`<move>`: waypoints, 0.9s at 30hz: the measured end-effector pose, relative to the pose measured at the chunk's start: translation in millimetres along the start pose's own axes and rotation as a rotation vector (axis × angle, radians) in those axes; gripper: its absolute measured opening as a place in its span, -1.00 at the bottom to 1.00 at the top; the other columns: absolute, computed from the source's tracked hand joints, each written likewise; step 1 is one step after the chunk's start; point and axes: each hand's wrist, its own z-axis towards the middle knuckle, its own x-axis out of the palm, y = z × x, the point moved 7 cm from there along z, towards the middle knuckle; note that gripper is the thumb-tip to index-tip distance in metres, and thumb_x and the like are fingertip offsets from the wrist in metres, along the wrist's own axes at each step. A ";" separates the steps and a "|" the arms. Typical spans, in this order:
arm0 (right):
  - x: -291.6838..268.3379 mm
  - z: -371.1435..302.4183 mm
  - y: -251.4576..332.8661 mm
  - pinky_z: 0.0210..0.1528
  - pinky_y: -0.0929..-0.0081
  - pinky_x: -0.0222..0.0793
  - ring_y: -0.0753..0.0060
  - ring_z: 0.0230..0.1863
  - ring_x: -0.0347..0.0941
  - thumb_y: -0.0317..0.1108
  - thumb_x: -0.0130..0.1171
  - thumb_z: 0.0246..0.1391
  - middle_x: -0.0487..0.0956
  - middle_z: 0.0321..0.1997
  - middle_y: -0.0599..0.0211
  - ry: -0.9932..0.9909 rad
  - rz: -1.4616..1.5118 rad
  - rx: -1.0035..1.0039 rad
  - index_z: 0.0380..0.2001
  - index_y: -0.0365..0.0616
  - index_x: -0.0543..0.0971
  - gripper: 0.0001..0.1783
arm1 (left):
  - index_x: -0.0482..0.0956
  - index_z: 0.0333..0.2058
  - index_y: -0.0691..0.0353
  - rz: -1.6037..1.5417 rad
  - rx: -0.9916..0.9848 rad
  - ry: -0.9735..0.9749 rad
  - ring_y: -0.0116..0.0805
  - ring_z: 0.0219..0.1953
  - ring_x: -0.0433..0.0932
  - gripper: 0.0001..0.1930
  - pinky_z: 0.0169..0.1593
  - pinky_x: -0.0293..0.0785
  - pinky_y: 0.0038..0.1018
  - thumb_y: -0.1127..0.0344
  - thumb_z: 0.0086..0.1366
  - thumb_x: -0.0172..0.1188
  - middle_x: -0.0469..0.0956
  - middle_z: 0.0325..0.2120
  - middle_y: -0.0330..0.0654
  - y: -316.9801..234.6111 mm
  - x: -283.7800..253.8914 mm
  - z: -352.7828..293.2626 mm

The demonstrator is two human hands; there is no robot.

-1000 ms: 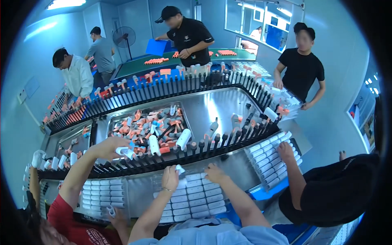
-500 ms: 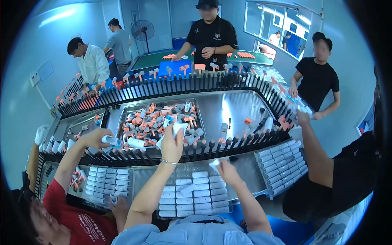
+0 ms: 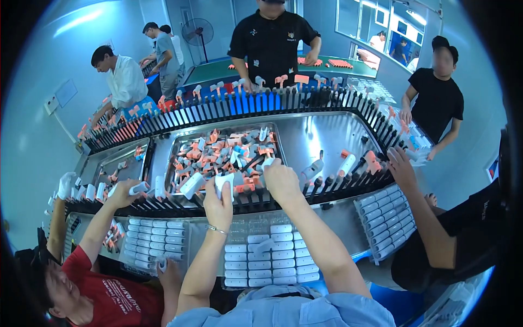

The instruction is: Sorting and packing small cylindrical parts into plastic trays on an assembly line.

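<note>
My left hand (image 3: 219,203) is closed around a white plastic shell (image 3: 224,184), holding it upright just in front of the near row of black posts (image 3: 316,188). My right hand (image 3: 283,184) reaches over the same posts, its fingers pinched on a small pale piece (image 3: 267,163) that they mostly cover. Beyond both hands is a metal tray (image 3: 279,136) heaped with orange and grey plastic parts (image 3: 218,155). Below my forearms lies a clear tray of white shells (image 3: 256,265) in rows, with one loose shell (image 3: 265,246) askew on top.
A co-worker in red (image 3: 109,278) works at my left with a shell in hand. At my right, another person's hand (image 3: 400,161) touches the posts beside a shell tray (image 3: 387,220). Across the metal bench, a far row of posts (image 3: 245,104) carries orange and white parts.
My right hand has moved up from above the shell tray to the near posts. My left hand has come back slightly with its shell. The whole view has shifted a little.
</note>
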 end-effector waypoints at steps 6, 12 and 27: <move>7.8 8.8 53.4 -0.36 0.10 0.41 -0.15 -0.46 0.48 -0.21 -0.05 0.03 0.51 -0.57 -0.16 0.041 0.401 0.186 -0.33 -0.47 0.30 -0.59 | 0.28 -0.08 0.40 -0.282 -0.152 -0.024 -0.39 -0.39 0.53 -0.68 -0.35 0.44 -0.53 0.30 0.27 -0.02 0.49 -0.36 -0.07 30.0 -19.7 12.7; 54.7 27.1 119.6 -0.41 0.20 0.43 -0.06 -0.47 0.51 -0.25 0.03 -0.05 0.52 -0.55 -0.13 0.183 0.293 0.080 -0.33 -0.44 0.28 -0.60 | 0.27 -0.07 0.41 -0.314 -0.241 -0.102 -0.49 -0.44 0.53 -0.68 -0.40 0.44 -0.60 0.30 0.28 -0.05 0.50 -0.39 -0.12 64.3 -62.1 10.6; 70.0 -120.8 106.2 -0.16 0.34 0.36 0.17 -0.21 0.40 -0.37 0.16 -0.15 0.47 -0.33 0.21 0.180 0.520 -0.347 -0.38 -0.22 0.51 -0.78 | 0.34 -0.24 0.27 0.430 0.128 0.637 -0.04 -0.32 0.52 -0.67 -0.29 0.45 -0.23 0.13 0.16 0.05 0.50 -0.33 0.02 75.3 5.5 53.0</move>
